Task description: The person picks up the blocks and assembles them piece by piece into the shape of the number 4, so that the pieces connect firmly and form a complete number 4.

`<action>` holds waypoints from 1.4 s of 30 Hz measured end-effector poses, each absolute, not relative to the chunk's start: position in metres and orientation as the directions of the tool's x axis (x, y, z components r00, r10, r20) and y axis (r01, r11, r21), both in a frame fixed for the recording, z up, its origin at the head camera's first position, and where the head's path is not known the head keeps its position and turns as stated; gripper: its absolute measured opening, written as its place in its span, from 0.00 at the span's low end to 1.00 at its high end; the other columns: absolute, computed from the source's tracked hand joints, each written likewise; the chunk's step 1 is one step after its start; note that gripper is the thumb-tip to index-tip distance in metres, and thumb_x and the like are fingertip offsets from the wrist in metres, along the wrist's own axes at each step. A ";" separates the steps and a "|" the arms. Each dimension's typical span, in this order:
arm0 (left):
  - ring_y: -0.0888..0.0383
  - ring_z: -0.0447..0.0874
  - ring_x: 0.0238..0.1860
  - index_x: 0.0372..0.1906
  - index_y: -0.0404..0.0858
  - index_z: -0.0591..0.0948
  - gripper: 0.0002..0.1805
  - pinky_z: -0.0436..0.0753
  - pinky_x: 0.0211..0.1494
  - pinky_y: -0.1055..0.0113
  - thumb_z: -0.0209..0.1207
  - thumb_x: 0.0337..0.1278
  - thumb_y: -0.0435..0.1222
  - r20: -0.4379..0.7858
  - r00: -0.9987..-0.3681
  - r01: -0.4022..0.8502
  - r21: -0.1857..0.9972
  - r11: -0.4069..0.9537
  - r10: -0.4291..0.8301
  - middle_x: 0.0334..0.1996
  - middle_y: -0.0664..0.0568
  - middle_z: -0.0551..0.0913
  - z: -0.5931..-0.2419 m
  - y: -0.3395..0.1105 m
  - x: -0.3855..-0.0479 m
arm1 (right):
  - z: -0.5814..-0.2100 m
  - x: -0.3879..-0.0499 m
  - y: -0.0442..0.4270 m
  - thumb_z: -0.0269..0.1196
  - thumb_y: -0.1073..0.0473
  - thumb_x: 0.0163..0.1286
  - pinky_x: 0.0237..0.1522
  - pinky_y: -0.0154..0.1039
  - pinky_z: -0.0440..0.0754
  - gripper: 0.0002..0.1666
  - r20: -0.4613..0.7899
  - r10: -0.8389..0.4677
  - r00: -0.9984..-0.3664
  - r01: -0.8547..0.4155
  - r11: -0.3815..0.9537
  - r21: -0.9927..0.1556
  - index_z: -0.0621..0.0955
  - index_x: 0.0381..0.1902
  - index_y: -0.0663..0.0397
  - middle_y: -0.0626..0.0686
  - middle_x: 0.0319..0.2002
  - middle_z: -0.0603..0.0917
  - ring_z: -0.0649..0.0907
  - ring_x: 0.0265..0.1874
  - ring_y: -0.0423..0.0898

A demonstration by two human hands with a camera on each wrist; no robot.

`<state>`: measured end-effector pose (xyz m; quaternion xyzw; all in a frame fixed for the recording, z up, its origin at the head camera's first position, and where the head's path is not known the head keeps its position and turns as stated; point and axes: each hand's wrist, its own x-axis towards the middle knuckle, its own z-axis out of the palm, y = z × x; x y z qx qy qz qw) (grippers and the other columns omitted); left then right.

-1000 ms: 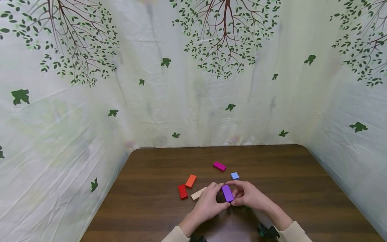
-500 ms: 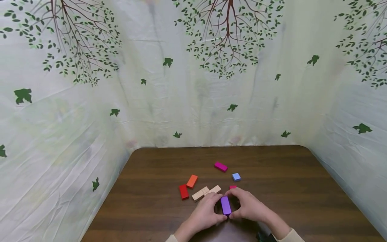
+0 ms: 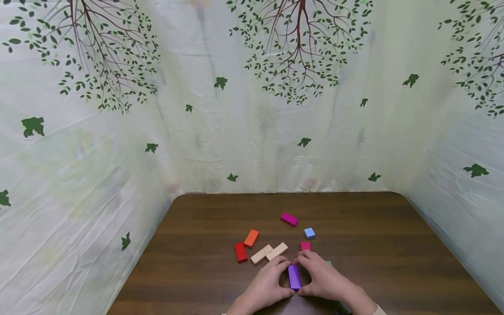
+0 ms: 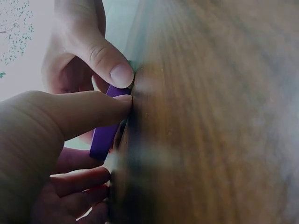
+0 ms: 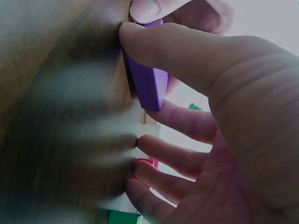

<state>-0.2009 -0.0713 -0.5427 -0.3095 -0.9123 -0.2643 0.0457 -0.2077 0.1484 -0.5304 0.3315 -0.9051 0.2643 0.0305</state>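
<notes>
While between hands, purple block

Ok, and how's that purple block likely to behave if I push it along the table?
The purple block is probably stiff, judging by its straight, crisp edges. Its flat faces suggest it would slide rather than roll. Its smooth-looking surface may make it slightly slippery.

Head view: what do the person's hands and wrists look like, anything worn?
The left hand and right hand are both bare, with no gloves or rings visible. A pale cream cuff shows at the right wrist. A dark object beside that wrist is too cut off to identify.
</notes>
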 end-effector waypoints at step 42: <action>0.61 0.77 0.60 0.55 0.39 0.85 0.34 0.76 0.60 0.57 0.79 0.40 0.49 0.267 -0.806 0.580 0.530 0.619 0.528 0.58 0.58 0.79 -0.554 -0.081 -0.210 | -0.504 -0.225 0.160 0.80 0.53 0.49 0.46 0.41 0.81 0.31 0.104 -0.620 -0.778 -0.585 0.654 -0.479 0.84 0.53 0.50 0.42 0.47 0.81 0.81 0.44 0.40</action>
